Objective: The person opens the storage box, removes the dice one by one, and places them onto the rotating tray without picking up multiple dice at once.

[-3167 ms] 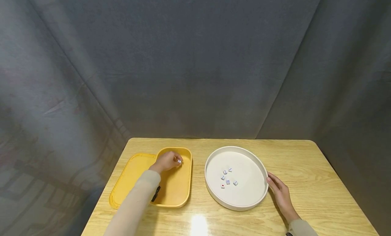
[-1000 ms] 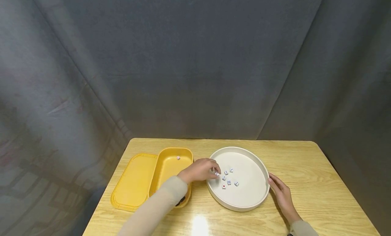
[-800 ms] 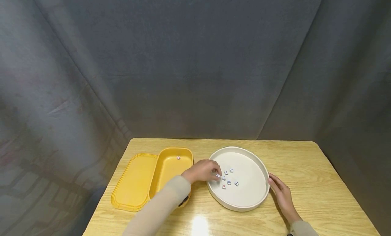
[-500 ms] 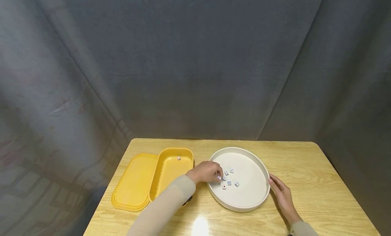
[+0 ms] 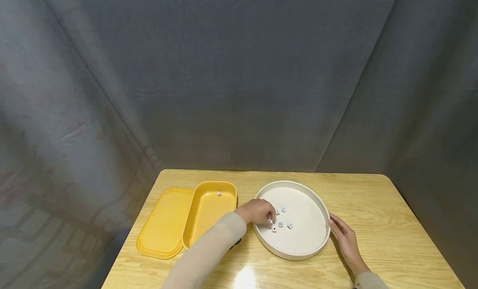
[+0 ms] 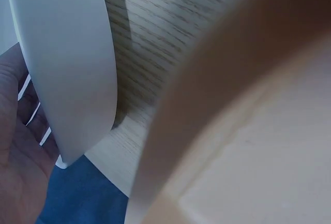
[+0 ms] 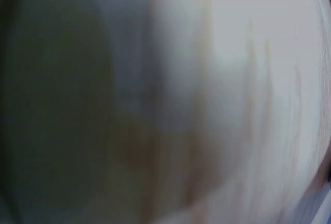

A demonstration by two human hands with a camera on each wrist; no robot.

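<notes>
On the light wooden table (image 5: 373, 206), the left hand (image 5: 259, 212) reaches over the near-left rim of the round white shallow tray (image 5: 298, 253), its fingers curled downward with the tips gathered on a small white die (image 5: 270, 221) that sits on the tray floor right under them; the fingertips appear to pinch it, though the die is mostly covered and the grip is too small to see clearly. Just beside those fingertips, toward the tray's middle, lie the other small white dice: one with a single red pip (image 5: 274, 229) touching or nearly touching the nearest fingertip, one (image 5: 280, 224) next to it, one (image 5: 289, 226) a little farther right, and two (image 5: 283, 209) just beyond the knuckles. The right hand (image 5: 343, 239) rests on the table against the tray's right outer wall, fingers relaxed and lightly extended along the rim, holding nothing. To the left of the tray stands an open yellow plastic rectangular box (image 5: 209, 247), with one more white die (image 5: 218, 194) lying alone near its far end, well apart from the left hand. The box's flat yellow lid (image 5: 164, 222) lies beside it on its left. The left wrist view shows only the palm edge, the tray's white wall (image 6: 67, 69) and wood grain; the right wrist view is too blurred to read.
</notes>
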